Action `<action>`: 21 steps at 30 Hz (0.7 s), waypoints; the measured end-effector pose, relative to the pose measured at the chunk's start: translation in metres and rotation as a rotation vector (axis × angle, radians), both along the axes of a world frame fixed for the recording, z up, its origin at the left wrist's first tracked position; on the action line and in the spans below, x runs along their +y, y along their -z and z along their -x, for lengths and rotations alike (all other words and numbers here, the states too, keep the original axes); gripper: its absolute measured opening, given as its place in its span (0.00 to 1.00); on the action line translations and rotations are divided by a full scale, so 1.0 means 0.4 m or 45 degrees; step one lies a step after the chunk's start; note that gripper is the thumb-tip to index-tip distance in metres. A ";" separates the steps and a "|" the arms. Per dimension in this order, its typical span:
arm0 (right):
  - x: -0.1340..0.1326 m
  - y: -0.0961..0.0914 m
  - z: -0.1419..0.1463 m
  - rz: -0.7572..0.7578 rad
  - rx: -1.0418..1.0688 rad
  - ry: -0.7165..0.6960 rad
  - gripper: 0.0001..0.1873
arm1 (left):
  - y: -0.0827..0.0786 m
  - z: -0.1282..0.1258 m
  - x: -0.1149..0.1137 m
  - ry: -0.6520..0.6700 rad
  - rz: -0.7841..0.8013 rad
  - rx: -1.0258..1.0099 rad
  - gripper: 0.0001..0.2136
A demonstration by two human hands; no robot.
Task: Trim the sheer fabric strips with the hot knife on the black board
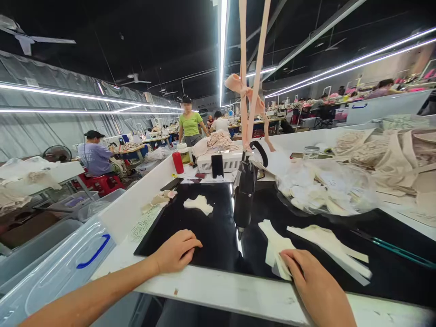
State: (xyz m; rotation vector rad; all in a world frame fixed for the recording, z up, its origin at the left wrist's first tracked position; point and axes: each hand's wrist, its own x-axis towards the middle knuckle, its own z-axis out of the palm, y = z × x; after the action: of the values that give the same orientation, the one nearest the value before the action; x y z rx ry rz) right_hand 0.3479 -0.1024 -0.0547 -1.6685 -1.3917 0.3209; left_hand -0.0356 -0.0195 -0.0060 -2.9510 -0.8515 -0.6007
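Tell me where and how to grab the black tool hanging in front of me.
Probably wrap your left hand around the black tool at mid-body, from the left: its body is roughly cylindrical and hangs nearly upright, tip down, and that side is open, while your right hand holds cream cloth.

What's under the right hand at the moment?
The right hand touches a cream fabric piece that lies on the black board. Its fingers cover part of the fabric's edge; whatever is beneath the palm is hidden.
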 end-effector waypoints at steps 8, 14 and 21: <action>-0.005 -0.027 0.001 -0.002 0.056 -0.027 0.22 | -0.009 0.011 0.003 0.023 -0.014 0.015 0.17; 0.000 -0.034 -0.017 0.021 0.105 -0.001 0.22 | -0.005 0.013 0.007 0.026 -0.052 0.021 0.17; 0.015 -0.014 -0.043 0.047 0.096 -0.011 0.26 | 0.000 0.009 0.009 0.000 -0.101 0.013 0.15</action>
State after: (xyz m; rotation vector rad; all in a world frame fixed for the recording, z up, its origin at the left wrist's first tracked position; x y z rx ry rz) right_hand 0.3650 -0.0963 -0.0490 -1.6639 -1.3445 0.4124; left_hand -0.0394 -0.0158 -0.0062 -2.8810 -0.8074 -0.6042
